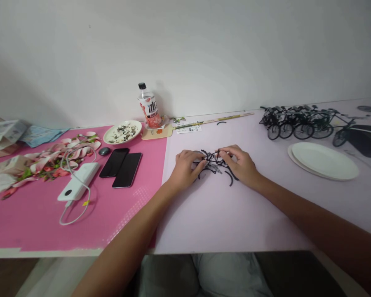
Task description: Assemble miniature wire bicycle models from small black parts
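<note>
A small black model bicycle frame (214, 161) lies on the pale lilac table mat (222, 206) between my hands, with loose curved black parts (229, 177) beside it. My left hand (187, 167) pinches the left side of the frame, fingers closed on it. My right hand (239, 163) grips the frame's right side from above, its fingers curled over the thin black pieces. What sits under my fingers is hidden.
Several finished black model bicycles (297, 121) stand at the back right behind stacked white plates (324, 161). On the pink mat (49, 214) lie two phones (121, 167), a white power bank (78, 180) with cable, artificial flowers (49, 163), a bowl (123, 132) and a bottle (149, 106).
</note>
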Available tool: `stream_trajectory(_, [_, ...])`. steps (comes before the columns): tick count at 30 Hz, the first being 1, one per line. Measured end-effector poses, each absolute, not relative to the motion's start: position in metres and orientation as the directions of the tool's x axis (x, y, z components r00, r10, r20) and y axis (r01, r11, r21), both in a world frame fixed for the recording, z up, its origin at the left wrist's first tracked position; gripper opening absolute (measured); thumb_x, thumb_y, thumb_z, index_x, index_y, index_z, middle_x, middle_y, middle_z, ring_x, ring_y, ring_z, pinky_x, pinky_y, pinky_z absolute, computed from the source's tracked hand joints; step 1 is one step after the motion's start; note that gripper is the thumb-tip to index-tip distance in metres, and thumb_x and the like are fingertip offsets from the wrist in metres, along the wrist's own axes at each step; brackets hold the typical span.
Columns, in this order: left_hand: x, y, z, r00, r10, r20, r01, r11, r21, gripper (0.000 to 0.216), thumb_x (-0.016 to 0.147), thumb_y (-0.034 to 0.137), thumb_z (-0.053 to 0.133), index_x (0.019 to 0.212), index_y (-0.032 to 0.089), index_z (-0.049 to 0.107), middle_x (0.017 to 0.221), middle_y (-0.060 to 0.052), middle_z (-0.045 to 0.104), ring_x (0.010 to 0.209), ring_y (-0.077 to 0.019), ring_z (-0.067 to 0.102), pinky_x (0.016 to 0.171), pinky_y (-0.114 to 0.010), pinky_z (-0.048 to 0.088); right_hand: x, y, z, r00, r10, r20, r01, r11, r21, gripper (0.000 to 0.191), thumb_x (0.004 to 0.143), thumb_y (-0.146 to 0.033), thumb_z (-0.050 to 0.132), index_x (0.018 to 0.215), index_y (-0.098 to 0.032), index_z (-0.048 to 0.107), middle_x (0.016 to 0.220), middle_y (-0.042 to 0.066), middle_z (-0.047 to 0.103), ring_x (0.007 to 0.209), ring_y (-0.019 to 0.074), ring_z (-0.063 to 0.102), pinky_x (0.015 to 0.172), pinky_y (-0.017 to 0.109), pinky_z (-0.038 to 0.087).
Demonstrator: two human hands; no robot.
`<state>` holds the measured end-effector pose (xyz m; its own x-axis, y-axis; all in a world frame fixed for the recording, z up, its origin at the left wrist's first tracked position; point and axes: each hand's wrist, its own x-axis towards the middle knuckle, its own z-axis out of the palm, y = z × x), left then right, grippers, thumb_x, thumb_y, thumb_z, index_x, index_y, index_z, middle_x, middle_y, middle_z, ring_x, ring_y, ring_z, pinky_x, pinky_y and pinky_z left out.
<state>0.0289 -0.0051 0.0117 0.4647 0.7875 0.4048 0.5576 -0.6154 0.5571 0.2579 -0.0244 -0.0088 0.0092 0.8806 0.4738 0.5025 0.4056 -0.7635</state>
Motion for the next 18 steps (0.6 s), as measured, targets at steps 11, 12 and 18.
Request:
stream_trajectory(11, [0.03,-0.005,0.005,0.223,0.901,0.372,0.394,-0.432,0.811,0.03,0.103,0.044,0.054,0.1,0.022,0.076,0.096,-0.005,0.079,0.098,-0.0242,0.07,0.095,-0.039,0.054,0.255,-0.028,-0.004,0.035,0.928,0.37,0.447,0.316,-0.837,0.038,0.089,-0.053,0.072,0.114,-0.024,0.069,0.09,0.005,0.074,0.086,0.0241,0.07,0.077,0.037,0.055])
stream_trajectory(12, [0.032,-0.006,0.006,0.223,0.911,0.347,0.376,-0.409,0.832,0.032,0.103,0.044,0.053,0.101,0.022,0.076,0.096,-0.005,0.079,0.097,-0.0239,0.07,0.094,-0.038,0.055,0.256,-0.027,-0.005,0.034,0.931,0.362,0.436,0.312,-0.844,0.038,0.089,-0.054,0.072,0.112,-0.024,0.07,0.085,0.004,0.073,0.083,0.0236,0.07,0.076,0.037,0.054])
stream_trajectory(18, [0.039,-0.012,0.007,0.27,0.881,0.389,0.438,-0.472,0.765,0.03,0.103,0.043,0.054,0.094,0.023,0.075,0.094,-0.005,0.079,0.099,-0.0243,0.07,0.1,-0.04,0.052,0.26,-0.024,-0.013,-0.037,0.923,0.383,0.426,0.361,-0.829,0.028,0.093,-0.048,0.065,0.092,-0.022,0.075,0.098,0.008,0.075,0.092,0.026,0.072,0.082,0.04,0.057])
